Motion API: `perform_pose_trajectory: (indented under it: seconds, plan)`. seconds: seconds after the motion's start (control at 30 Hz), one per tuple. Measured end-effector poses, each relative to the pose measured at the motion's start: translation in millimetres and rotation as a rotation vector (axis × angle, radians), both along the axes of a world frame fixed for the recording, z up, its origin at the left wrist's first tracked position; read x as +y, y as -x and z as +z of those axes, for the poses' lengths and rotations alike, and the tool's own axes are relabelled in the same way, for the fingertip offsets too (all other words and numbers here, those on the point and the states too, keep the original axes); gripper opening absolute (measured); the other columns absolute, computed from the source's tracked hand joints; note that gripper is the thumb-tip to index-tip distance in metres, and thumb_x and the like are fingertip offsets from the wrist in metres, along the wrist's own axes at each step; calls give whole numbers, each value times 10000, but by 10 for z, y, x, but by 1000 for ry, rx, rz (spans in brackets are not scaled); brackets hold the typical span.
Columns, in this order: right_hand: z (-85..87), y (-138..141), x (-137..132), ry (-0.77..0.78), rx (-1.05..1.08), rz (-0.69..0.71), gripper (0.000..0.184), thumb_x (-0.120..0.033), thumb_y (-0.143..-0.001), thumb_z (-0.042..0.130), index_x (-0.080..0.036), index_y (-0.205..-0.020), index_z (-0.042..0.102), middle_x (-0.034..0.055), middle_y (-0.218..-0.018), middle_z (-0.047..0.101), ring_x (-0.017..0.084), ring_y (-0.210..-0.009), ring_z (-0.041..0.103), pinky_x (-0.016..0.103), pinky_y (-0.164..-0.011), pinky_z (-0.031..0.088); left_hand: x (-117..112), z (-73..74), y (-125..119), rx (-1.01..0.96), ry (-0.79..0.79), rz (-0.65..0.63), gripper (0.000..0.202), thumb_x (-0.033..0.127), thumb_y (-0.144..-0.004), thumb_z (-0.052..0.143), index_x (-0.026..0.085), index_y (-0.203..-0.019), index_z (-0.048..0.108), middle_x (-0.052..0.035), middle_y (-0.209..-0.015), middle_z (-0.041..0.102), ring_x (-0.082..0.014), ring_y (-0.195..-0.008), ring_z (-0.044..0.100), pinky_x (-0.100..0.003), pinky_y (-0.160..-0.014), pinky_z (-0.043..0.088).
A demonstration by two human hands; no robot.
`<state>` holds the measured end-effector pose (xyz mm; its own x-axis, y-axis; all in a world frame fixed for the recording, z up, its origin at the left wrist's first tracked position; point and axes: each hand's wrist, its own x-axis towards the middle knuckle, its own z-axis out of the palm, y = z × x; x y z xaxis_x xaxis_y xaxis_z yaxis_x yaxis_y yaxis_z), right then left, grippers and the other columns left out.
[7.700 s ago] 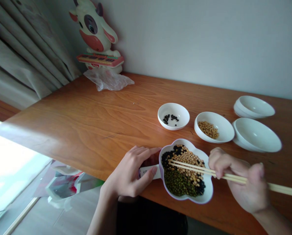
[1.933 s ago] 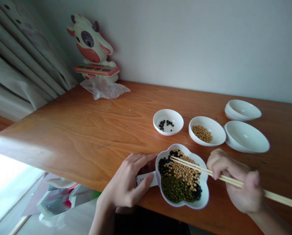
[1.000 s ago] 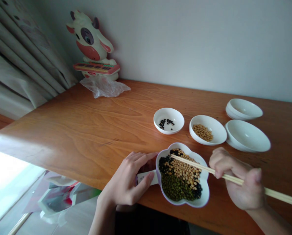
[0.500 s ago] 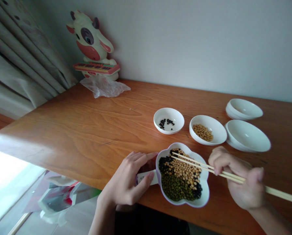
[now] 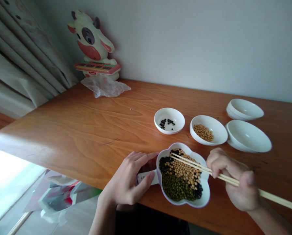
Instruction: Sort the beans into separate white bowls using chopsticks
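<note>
A flower-shaped white bowl (image 5: 205,196) near the table's front edge holds mixed black, yellow and green beans. My left hand (image 5: 128,181) rests at its left side, thumb and fingers pinched on the bowl's white handle tab (image 5: 146,177). My right hand (image 5: 236,184) is closed round a pair of wooden chopsticks (image 5: 204,169), whose tips lie over the beans at the bowl's upper left. Behind stand a small white bowl with a few black beans (image 5: 169,120) and another white bowl with yellow beans (image 5: 208,130).
Two more white dishes stand at the right: one (image 5: 249,136) nearer me, one (image 5: 244,109) behind it. A cow-shaped toy (image 5: 94,45) and a crumpled clear plastic bag (image 5: 104,86) sit at the wooden table's (image 5: 87,124) far left corner, beside a curtain (image 5: 21,65). A bag lies on the floor (image 5: 60,195) below.
The chopstick tips have shifted slightly over the beans in the flower bowl, and my right hand has edged a little left. My left hand has stayed on the handle tab.
</note>
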<state>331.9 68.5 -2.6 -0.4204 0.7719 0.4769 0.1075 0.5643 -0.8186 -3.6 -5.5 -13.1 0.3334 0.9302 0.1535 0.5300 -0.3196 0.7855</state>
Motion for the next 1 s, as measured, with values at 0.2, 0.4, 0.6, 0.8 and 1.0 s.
perform_pose_trajectory:
  seconds: [0.2,0.4,0.6,0.8,1.0]
  plan:
    - [-10,2,-8,-2,10,10,700,-750,-1147,312,-266,-758,634,30,-657,585,237,-668,540,428,-684,419,9,-9,1,1,-4,-4,519,421,-1100,611,217,-1573,676,-110,-1185,808,-328,-1051,741,-513,-1028,540]
    - [1,19,-6,17,16,18,702,-759,-1142,295,-266,-763,622,30,-667,581,236,-669,528,420,-665,412,17,-8,0,0,-14,-10,516,406,-1097,612,230,-1579,667,-95,-1176,811,-318,-1035,745,-500,-1009,543]
    - [30,42,28,92,52,-10,759,-766,-1137,220,-260,-740,624,37,-658,555,236,-616,509,412,-598,381,15,-7,-6,4,-22,-4,522,419,-1094,608,223,-1574,674,-105,-1173,815,-322,-1026,747,-511,-1005,552]
    - [-37,7,23,89,30,-14,751,-738,-1149,222,-257,-741,629,46,-673,574,241,-655,519,435,-641,404,0,-9,-2,2,-18,7,522,429,-1097,613,226,-1573,679,-111,-1204,813,-334,-1064,746,-516,-1033,546]
    - [-94,-42,18,71,28,-29,736,-704,-1165,240,-271,-752,667,50,-670,602,256,-681,537,461,-694,411,-1,-5,2,-6,-7,0,516,421,-1100,610,234,-1577,675,-99,-1183,806,-326,-1039,735,-508,-1026,538]
